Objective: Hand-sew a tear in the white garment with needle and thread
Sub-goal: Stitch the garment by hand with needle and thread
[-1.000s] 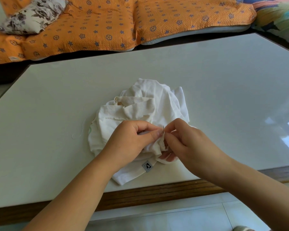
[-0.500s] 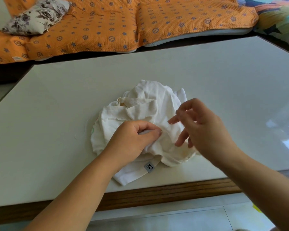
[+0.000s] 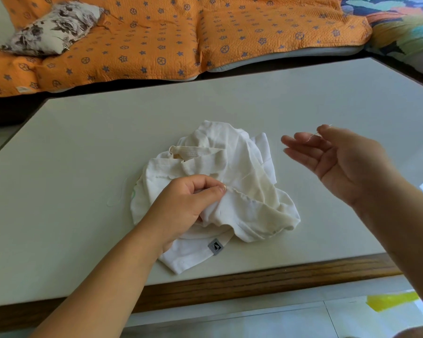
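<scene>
A crumpled white garment (image 3: pixel 232 167) with a small grey label lies in the middle of the white table (image 3: pixel 83 147). My left hand (image 3: pixel 181 208) pinches a fold of the cloth between thumb and forefinger at its near left part. My right hand (image 3: pixel 337 159) is raised to the right of the garment, away from the cloth. Its thumb and forefinger pinch a thin needle (image 3: pixel 321 131), and the other fingers are spread. The thread is too fine to make out between needle and cloth.
A loose bit of pale thread (image 3: pixel 117 196) lies on the table left of the garment. An orange patterned quilt (image 3: pixel 171 37) and a floral pillow (image 3: pixel 51 28) lie behind the table. The table's wooden front edge (image 3: pixel 230 286) runs close to me.
My right hand has drawn the needle out of the fold and moved up and to the right, away from the garment. My left hand has kept its pinch on the cloth.
</scene>
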Available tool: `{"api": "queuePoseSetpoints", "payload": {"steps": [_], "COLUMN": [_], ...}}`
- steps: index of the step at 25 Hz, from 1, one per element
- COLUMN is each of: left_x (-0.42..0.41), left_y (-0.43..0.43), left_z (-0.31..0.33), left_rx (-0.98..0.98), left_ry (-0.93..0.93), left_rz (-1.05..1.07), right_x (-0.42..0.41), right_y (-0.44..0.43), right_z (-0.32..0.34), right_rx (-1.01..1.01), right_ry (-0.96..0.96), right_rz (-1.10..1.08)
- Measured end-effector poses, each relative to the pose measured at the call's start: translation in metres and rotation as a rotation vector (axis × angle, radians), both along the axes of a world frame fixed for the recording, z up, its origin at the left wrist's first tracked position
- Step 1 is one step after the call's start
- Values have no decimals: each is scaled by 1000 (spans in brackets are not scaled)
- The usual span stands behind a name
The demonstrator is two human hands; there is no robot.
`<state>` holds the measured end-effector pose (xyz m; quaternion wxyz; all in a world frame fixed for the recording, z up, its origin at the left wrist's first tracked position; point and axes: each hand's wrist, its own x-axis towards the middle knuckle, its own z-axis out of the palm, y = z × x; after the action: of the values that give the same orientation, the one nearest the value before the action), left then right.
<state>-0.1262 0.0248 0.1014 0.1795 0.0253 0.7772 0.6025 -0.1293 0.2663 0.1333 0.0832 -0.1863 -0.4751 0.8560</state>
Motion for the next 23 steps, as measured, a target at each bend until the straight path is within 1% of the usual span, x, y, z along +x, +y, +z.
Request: {"api": "queuePoseSetpoints", "payload": {"steps": [3,5,8,11,13,14,17,19,21,23], "left_x": [-1,-1,-2,-2,-2,-2,-2,-2,-3,-4], "left_y": [-1,-1,-1,-1,-2,-3,-2,-3,-5,-7], "left_z": [0,0,0,0,0,0,1,1,1,-1], "left_rx": [-3,-2,-6,-3,2,6,12,14,8,-18], "left_ry": [3,3,2,8,7,5,5,14,30,63], "left_rz": [11,18,15,11,10,4,-24,-35,-36,-28], "right_x": [-2,-2,-2,0,4,8,23,29,30,28], "right_y": [6,7,7,3,-5,-11,-37,-48,-47,-38], "right_z": [-2,-4,-7,-5,0,3,5,3,2,2], "right_rx": [344,505,675,765,739,739,848,845,885,926], "right_ry": [-45,-67,-84,-74,-43,-34,-87,-162,-247,-289], "right_rz": [-145,-210,-238,-246,-161,-61,307,467,491,448]}}
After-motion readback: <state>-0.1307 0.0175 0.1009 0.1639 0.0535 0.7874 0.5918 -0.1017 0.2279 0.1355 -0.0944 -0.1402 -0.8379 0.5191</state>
